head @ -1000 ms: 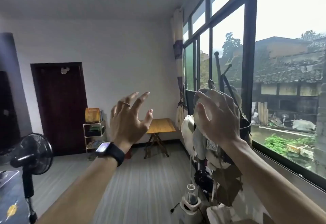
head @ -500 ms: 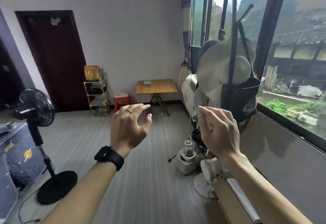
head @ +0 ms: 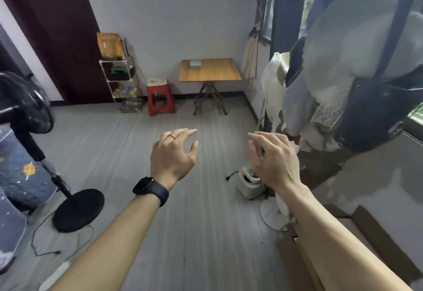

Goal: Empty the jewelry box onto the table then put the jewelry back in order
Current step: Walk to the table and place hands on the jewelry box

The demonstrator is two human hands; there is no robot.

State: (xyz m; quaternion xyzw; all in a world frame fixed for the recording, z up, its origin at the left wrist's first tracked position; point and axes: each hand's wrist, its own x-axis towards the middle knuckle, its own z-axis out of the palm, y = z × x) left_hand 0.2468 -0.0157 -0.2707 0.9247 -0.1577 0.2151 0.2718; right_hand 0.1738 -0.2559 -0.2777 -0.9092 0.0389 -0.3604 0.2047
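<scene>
A small wooden folding table (head: 209, 70) stands against the far wall, with a small pale box (head: 195, 63) on its back left corner. Both hands are stretched out in front of me, far from that table, above the grey floor. My left hand (head: 174, 153), with a ring and a black watch on the wrist, has loosely spread fingers and holds nothing. My right hand (head: 273, 158) is also empty, its fingers relaxed and slightly bent.
A red stool (head: 161, 98) and a wire shelf (head: 119, 70) stand left of the table. A black floor fan (head: 29, 112) is at the left. A loaded coat rack (head: 343, 73) and a white appliance (head: 248, 183) crowd the right, with cardboard (head: 343, 245) below.
The view has tilted down from the window and ceiling to the floor. Both hands have sunk lower in the view and stay empty with spread fingers.
</scene>
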